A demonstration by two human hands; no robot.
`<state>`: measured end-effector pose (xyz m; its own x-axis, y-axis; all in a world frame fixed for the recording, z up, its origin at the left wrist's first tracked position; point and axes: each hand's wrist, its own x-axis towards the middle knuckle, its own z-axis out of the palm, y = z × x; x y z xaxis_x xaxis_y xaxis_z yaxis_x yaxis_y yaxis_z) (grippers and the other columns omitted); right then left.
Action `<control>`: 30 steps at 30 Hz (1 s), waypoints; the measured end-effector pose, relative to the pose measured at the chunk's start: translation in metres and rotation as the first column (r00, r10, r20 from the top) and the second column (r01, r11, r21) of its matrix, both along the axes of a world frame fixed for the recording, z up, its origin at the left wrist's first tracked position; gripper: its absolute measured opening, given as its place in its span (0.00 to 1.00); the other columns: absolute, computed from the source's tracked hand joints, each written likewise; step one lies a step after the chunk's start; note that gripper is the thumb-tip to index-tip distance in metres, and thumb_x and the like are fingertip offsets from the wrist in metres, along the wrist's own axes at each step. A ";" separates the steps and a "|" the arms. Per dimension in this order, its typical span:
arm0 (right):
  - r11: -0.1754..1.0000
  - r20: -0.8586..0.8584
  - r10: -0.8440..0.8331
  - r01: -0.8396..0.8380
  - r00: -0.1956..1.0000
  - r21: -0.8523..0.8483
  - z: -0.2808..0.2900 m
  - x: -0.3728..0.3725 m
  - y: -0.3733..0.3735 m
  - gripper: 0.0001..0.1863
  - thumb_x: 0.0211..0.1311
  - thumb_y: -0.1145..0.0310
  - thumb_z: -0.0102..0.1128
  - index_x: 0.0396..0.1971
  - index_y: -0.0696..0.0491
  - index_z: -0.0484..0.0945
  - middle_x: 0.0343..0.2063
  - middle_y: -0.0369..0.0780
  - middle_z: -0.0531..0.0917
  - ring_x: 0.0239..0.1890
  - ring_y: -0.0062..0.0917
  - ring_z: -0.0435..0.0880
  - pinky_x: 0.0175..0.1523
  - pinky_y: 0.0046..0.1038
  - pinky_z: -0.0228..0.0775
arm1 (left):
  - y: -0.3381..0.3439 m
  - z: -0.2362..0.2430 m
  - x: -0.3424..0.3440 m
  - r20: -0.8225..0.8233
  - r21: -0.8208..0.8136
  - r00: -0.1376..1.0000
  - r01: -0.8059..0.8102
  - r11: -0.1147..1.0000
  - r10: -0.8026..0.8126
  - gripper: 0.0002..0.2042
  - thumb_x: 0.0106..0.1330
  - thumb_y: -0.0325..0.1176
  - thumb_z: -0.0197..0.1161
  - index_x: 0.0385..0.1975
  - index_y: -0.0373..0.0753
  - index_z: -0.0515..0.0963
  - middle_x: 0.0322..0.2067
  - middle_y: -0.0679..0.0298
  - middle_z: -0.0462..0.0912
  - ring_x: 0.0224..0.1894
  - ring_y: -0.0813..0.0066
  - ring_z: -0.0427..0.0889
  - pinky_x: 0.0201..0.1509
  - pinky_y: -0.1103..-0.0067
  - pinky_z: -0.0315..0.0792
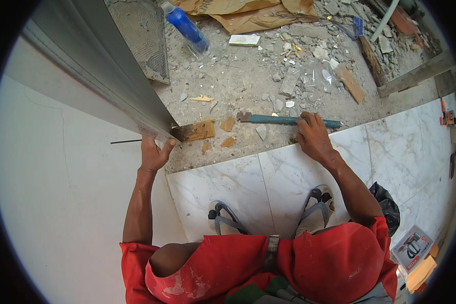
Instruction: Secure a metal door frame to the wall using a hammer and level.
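Note:
My left hand (155, 152) grips the lower edge of the grey frame (106, 71) standing at the left, with a thin dark rod (124, 142) sticking out leftward beside it; whether I hold the rod I cannot tell. A rough piece of wood (195, 130) lies at the frame's foot. My right hand (315, 137) is closed on a long blue metal bar (271, 119) with a rusty end, lying across the dusty rubble floor just beyond the tile edge.
A blue bottle (186, 29), torn brown paper (253, 15), broken planks (372, 66) and rubble (329, 50) cover the far floor. My sandaled feet stand on white marbled tiles (248, 187). A black bag (385, 205) and a boxed item (410, 245) sit at the right; a white wall (61, 177) fills the left.

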<state>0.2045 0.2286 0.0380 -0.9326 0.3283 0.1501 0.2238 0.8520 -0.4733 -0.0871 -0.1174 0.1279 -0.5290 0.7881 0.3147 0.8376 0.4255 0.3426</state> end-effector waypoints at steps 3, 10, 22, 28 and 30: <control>0.997 -0.007 -0.009 0.009 1.000 -0.074 0.007 -0.011 -0.013 0.19 0.48 0.74 0.64 0.42 0.59 0.73 0.47 0.48 0.71 0.51 0.44 0.68 0.56 0.40 0.62 | -0.027 -0.034 0.038 0.092 0.086 0.957 -0.284 0.955 0.276 0.24 0.57 0.37 0.67 0.49 0.31 0.69 0.46 0.47 0.72 0.49 0.53 0.71 0.52 0.66 0.66; 0.992 0.053 -0.079 0.084 0.995 -0.097 -0.002 0.005 -0.032 0.17 0.48 0.74 0.63 0.41 0.60 0.74 0.49 0.49 0.69 0.52 0.45 0.67 0.57 0.41 0.61 | 0.001 -0.086 0.085 0.128 -0.115 0.986 -0.092 0.989 0.106 0.29 0.54 0.29 0.66 0.55 0.28 0.62 0.54 0.43 0.64 0.58 0.45 0.65 0.60 0.63 0.63; 0.980 0.228 -0.158 0.124 0.961 0.157 -0.027 0.002 0.013 0.19 0.48 0.68 0.64 0.41 0.55 0.74 0.43 0.45 0.73 0.51 0.38 0.69 0.56 0.40 0.58 | 0.044 -0.130 0.027 -0.122 -0.411 0.980 -0.192 0.891 0.155 0.36 0.50 0.37 0.70 0.58 0.31 0.62 0.57 0.49 0.66 0.63 0.51 0.61 0.66 0.61 0.54; 0.985 0.191 -0.162 0.148 0.968 0.084 -0.036 0.003 0.026 0.16 0.49 0.64 0.66 0.39 0.52 0.75 0.39 0.42 0.74 0.48 0.36 0.71 0.53 0.37 0.60 | 0.048 -0.126 0.024 -0.096 -0.391 0.979 -0.204 0.897 0.180 0.35 0.48 0.28 0.69 0.58 0.29 0.61 0.57 0.44 0.65 0.62 0.46 0.62 0.65 0.60 0.57; 0.985 0.250 -0.171 0.159 0.953 0.069 -0.034 0.002 0.028 0.16 0.50 0.63 0.65 0.38 0.52 0.76 0.39 0.42 0.74 0.48 0.36 0.71 0.51 0.37 0.61 | 0.046 -0.129 0.021 -0.079 -0.475 0.974 -0.225 0.850 0.214 0.35 0.52 0.33 0.69 0.60 0.32 0.60 0.60 0.48 0.63 0.65 0.52 0.58 0.69 0.63 0.51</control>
<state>0.2064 0.2561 0.0035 -0.8753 0.4790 -0.0659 0.4707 0.8131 -0.3423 -0.0663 -0.0715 -0.0014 -0.7033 0.7086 -0.0572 0.7081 0.7054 0.0317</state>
